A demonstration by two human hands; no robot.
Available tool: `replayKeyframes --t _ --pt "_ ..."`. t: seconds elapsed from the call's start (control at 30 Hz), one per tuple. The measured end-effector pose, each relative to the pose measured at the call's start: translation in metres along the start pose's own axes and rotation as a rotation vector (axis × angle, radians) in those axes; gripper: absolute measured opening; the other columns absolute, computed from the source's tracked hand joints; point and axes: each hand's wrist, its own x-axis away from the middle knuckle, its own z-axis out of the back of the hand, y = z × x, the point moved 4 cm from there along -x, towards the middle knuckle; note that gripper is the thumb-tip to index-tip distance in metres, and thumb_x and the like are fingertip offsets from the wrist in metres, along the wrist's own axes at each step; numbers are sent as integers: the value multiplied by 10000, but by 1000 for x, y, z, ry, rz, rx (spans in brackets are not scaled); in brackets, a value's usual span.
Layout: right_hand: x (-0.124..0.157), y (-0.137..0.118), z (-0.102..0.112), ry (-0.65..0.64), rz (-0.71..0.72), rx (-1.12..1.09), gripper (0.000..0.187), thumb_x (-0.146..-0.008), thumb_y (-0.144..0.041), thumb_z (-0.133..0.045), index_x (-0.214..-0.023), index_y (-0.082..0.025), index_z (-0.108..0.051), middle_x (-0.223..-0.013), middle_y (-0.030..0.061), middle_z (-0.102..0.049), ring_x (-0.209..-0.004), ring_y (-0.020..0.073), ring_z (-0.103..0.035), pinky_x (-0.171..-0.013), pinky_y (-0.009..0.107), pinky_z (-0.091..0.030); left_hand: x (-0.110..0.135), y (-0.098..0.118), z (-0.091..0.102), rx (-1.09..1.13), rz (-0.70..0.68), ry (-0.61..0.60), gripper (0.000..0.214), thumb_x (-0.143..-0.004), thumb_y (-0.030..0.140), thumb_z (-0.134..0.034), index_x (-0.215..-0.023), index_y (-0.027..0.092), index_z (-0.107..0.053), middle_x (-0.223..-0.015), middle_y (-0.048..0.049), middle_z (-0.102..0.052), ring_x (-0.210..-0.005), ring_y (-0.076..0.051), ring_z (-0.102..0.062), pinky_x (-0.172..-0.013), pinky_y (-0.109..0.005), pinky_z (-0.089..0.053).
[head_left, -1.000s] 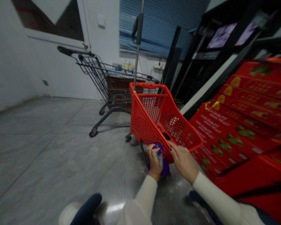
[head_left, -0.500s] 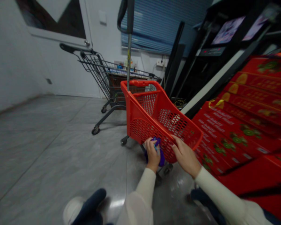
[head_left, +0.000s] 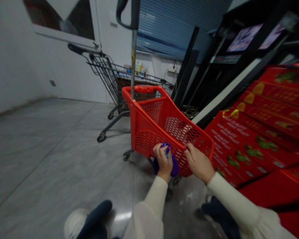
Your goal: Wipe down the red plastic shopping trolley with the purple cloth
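Observation:
A small red plastic shopping cart (head_left: 149,119) with perforated sides stands on the floor in front of me. My left hand (head_left: 163,160) is closed around a bunched purple cloth (head_left: 174,167) and presses it against the cart's near side. A bit of light blue shows between the fingers; I cannot make out what it is. My right hand (head_left: 198,163) grips the cart's upper near rim toward its low front end, thumb outside. The fingers beyond the rim are partly hidden. A metal pole (head_left: 133,59) with a dark grip rises at the cart's handle end.
A larger metal wire shopping cart (head_left: 109,69) stands behind, by a white door. Stacked red fruit boxes (head_left: 249,142) crowd the right side. Dark exercise equipment (head_left: 225,59) with a screen leans over the back right. My shoe (head_left: 76,223) is at lower left on the grey tiled floor (head_left: 52,166).
The red cart has shifted slightly left and turned a little in view. My left hand keeps the purple cloth on its side, and my right hand stays on the rim.

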Motion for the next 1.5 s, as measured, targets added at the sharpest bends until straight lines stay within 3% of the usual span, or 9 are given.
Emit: replayKeyframes --t 0.13,0.27,0.33,0.53,0.73,0.9,1.17,1.37,1.5 --pt "-22 -23 -5 -47 128 -3 419 -997 -317 -300 -1327 -201 -530 -1316 92 -650 -1146 203 -649 -936 335 -513 -24 -4 -1 13 -136 -36 131 -972 273 -495 -1013 202 -597 -1115 -98 -591 -1111 -214 -523 -995 -415 -428" --pt "-24 -28 -11 -66 130 31 439 -1000 -303 -288 -1353 -204 -530 -1325 78 -653 -1147 199 -654 -926 332 -525 -38 -42 14 -100 179 134 174 -987 315 -461 -995 181 -573 -1083 -114 -567 -1073 -218 -524 -979 -414 -425" --pt "-21 -27 -11 -35 127 55 427 -994 -306 -315 -1344 -211 -541 -1296 71 -672 -1114 195 -668 -883 316 -537 -37 -43 16 -104 215 140 168 -985 311 -464 -995 178 -566 -1098 -124 -564 -1079 -221 -522 -984 -421 -424" --pt "-18 -24 -2 -10 138 77 373 -988 -299 -336 -1234 -233 -608 -1121 60 -736 -970 189 -705 -756 282 -540 -34 -27 11 -33 -105 -19 160 -969 305 -494 -1004 202 -612 -1114 -110 -597 -1115 -228 -526 -996 -432 -433" --pt "-28 -36 -2 10 149 159 382 -985 -344 -356 -1231 -192 -606 -1150 107 -714 -1027 230 -683 -858 350 -543 -48 -54 29 -77 232 215 183 -984 331 -467 -995 185 -577 -1118 -125 -570 -1089 -214 -541 -993 -417 -439" --pt "-36 -49 -15 54 212 66 449 -992 -341 -337 -1375 -193 -517 -1290 108 -651 -1137 226 -643 -950 376 -529 -71 -23 12 -44 -55 -19 186 -978 333 -475 -1000 198 -601 -1126 -116 -607 -1113 -230 -549 -1006 -443 -437" --pt "-29 -47 -18 66 190 129 459 -953 -355 -425 -1376 -196 -506 -1232 97 -667 -1030 234 -670 -818 341 -547 -91 -100 49 -150 201 178 205 -986 356 -461 -968 180 -563 -1098 -129 -574 -1094 -222 -527 -1016 -420 -410" --pt "-26 -44 -18 81 210 154 482 -930 -368 -456 -1381 -206 -505 -1194 94 -677 -1018 242 -675 -792 346 -559 -84 -72 36 -109 151 145 188 -983 340 -484 -976 185 -590 -1110 -121 -590 -1087 -214 -543 -1008 -416 -428" --pt "-26 -34 -11 -15 310 104 540 -940 -365 -432 -1453 -195 -439 -1348 110 -620 -1192 244 -626 -951 395 -546 -72 -71 34 -124 45 90 233 -964 379 -521 -1038 197 -647 -1186 -131 -603 -1168 -239 -526 -1043 -449 -413"
